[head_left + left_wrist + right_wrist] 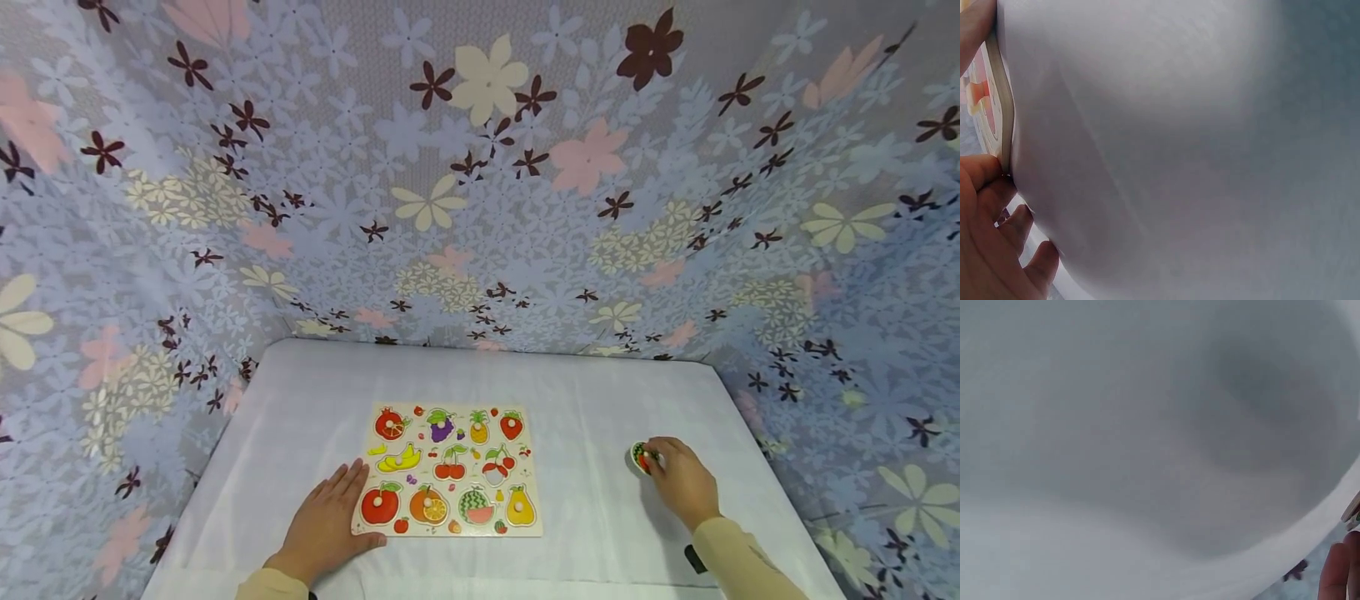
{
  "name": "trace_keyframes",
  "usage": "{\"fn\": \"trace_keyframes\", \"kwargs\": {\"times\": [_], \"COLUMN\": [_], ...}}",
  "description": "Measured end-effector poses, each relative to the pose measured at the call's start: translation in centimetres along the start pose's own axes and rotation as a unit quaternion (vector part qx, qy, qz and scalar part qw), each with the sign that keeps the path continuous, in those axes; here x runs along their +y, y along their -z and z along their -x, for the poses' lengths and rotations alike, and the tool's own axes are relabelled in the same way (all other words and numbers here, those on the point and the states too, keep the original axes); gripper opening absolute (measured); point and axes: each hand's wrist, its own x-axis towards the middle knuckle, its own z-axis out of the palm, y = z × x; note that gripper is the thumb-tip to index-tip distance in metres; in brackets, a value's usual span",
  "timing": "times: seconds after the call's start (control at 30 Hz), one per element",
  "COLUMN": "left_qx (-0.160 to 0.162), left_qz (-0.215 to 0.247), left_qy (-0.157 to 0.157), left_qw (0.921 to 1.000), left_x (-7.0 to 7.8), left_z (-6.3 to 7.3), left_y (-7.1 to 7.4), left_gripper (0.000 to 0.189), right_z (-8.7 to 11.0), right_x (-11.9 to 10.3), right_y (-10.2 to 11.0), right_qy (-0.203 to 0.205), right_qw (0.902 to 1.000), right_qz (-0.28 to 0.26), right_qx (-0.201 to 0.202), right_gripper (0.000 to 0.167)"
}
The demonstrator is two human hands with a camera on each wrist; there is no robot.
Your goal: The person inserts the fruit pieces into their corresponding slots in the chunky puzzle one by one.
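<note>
A wooden fruit puzzle board [412, 481] lies on the cloth, its printed fruits mostly bearing small round knobs. My left hand [327, 521] rests flat at the board's lower left corner, fingers stretched along the left side and thumb at the near edge. In the left wrist view its fingers [988, 172] touch the thick board edge [1004, 103]. Off to the right, my right hand [684, 483] pinches a small watermelon puzzle piece [639, 455], green-striped with red, low over the cloth. Only a sliver of the piece [1352, 515] shows above the fingertips in the right wrist view.
A white cloth [585, 408] covers the table under both hands. Flower-patterned fabric [480, 208] hangs behind the table's far edge and along both sides. The puzzle board lies between the two hands, nearer the left one.
</note>
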Motion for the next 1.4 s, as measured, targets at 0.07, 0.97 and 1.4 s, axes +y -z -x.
{"fn": "trace_keyframes", "kwargs": {"times": [0.07,0.97,1.4], "left_qx": [0.001,0.017,0.014], "left_qz": [0.0,-0.009,-0.01], "left_qy": [0.002,-0.011,-0.006], "left_qw": [1.0,0.9998,0.9998], "left_x": [0.0,-0.4,-0.3], "left_z": [0.0,-0.1,-0.1], "left_y": [-0.1,-0.8,-0.7], "left_gripper": [0.114,0.114,0.114], "right_z": [-0.2,0.2,1.0], "right_x": [-0.7,-15.0,-19.1], "right_y": [0.0,-3.1,-3.9], "right_qy": [0.008,0.201,0.203], "right_qw": [1.0,0.9789,0.9712], "right_qz": [-0.005,-0.035,-0.092], "right_qx": [0.0,-0.016,-0.085], "right_gripper": [0.021,0.019,0.013]}}
